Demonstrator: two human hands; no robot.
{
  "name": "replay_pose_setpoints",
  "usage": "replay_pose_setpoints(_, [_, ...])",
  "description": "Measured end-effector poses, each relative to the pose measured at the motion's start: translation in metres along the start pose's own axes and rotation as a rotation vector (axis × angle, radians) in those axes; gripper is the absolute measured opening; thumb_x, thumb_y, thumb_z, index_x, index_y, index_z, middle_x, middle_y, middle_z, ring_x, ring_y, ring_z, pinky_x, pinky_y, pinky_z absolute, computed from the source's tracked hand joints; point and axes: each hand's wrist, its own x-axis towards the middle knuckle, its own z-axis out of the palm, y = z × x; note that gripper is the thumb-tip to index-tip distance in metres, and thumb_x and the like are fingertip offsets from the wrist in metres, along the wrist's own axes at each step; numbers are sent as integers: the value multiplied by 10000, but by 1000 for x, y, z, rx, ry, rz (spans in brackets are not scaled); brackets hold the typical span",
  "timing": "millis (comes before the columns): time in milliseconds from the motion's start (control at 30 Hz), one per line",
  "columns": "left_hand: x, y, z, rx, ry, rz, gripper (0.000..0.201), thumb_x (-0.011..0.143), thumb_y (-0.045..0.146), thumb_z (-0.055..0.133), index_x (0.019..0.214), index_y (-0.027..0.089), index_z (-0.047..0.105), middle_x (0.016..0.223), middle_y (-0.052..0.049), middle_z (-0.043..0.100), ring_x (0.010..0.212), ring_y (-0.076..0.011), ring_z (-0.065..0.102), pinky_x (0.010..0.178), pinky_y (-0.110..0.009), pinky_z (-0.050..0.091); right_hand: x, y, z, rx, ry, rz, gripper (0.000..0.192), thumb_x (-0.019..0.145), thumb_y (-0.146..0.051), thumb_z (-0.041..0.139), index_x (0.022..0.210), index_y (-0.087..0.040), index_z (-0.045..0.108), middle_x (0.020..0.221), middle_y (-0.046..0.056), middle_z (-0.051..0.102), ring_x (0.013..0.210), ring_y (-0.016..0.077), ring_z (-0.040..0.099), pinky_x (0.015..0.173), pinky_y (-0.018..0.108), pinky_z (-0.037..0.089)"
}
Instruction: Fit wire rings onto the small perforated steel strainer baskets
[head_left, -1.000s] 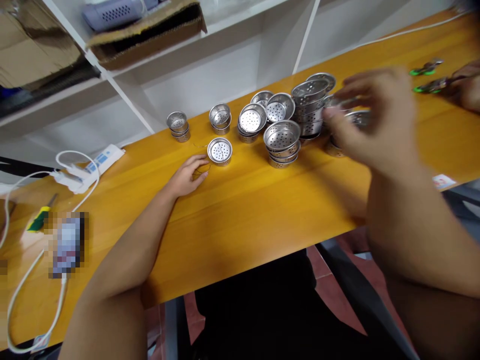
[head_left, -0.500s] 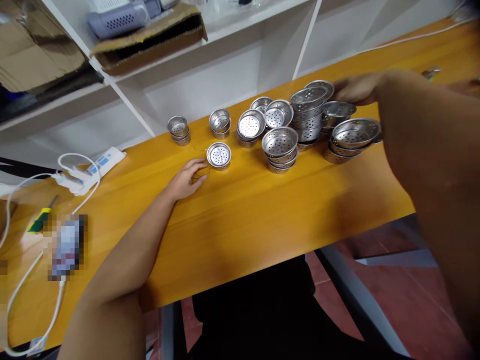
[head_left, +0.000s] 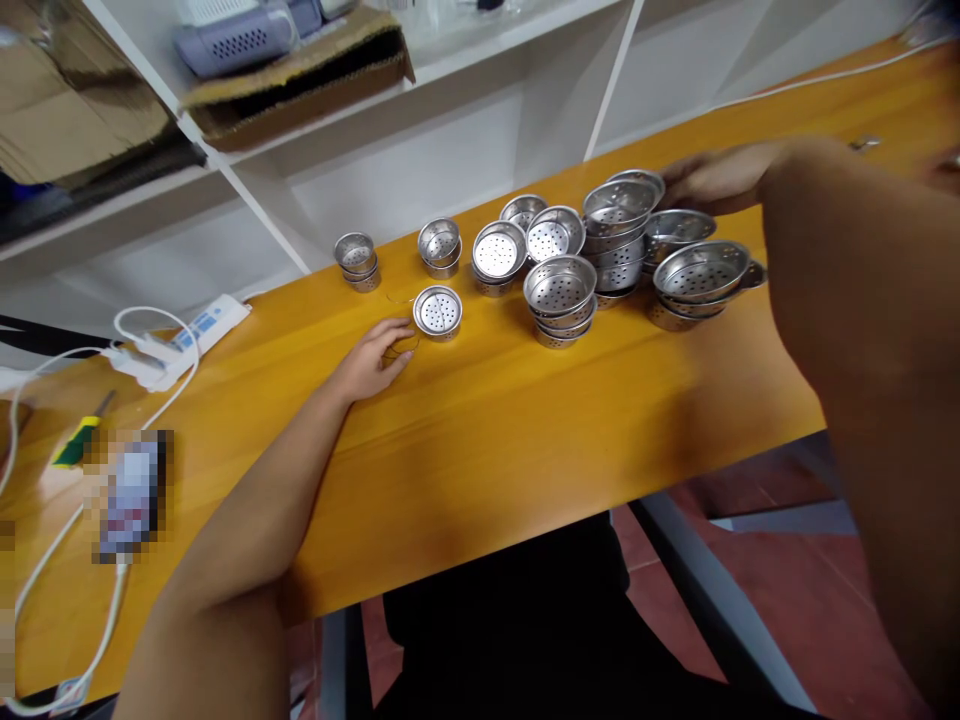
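Several stacks of perforated steel strainer cups (head_left: 561,285) stand in a cluster on the orange wooden table (head_left: 487,430). A single cup (head_left: 438,311) sits apart at the left. My left hand (head_left: 373,357) rests flat on the table beside that cup, its fingertips over a thin wire ring (head_left: 401,346), and holds nothing. My right hand (head_left: 712,180) reaches across behind the cluster with fingers stretched out, the tips at the rim of the tilted cup on the tallest stack (head_left: 621,215). My right forearm passes over a wide shallow stack (head_left: 697,280).
Two small cup stacks (head_left: 357,258) (head_left: 439,244) stand near the table's back edge. A white power strip (head_left: 180,335) with looping cable, a green-handled screwdriver (head_left: 75,442) and a blurred item (head_left: 131,490) lie at the left. White shelves with a cardboard box (head_left: 300,70) rise behind.
My right hand has swung from in front of the stacks to behind them, uncovering the wide shallow stack. The left hand has stayed put.
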Motion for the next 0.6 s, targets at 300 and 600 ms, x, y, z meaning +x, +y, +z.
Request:
replay_pose_setpoints(300, [1, -2, 0, 3, 9, 17, 431, 1215, 518, 694, 1545, 261, 799, 1795, -194, 756, 1693, -379, 765, 1467, -683, 645, 14, -8, -5, 20, -247, 114, 486, 1173, 125, 561, 773, -139, 641, 1244, 79, 975, 881, 74, 913, 975, 292, 716])
replay_pose_setpoints(600, [1, -1, 0, 6, 8, 16, 420, 1210, 500, 702, 1534, 251, 798, 1789, -201, 760, 1695, -381, 763, 1466, -696, 641, 42, -26, 22, -109, -136, -232, 476, 950, 297, 703, 712, -115, 685, 935, -49, 918, 989, 42, 863, 1121, 257, 673])
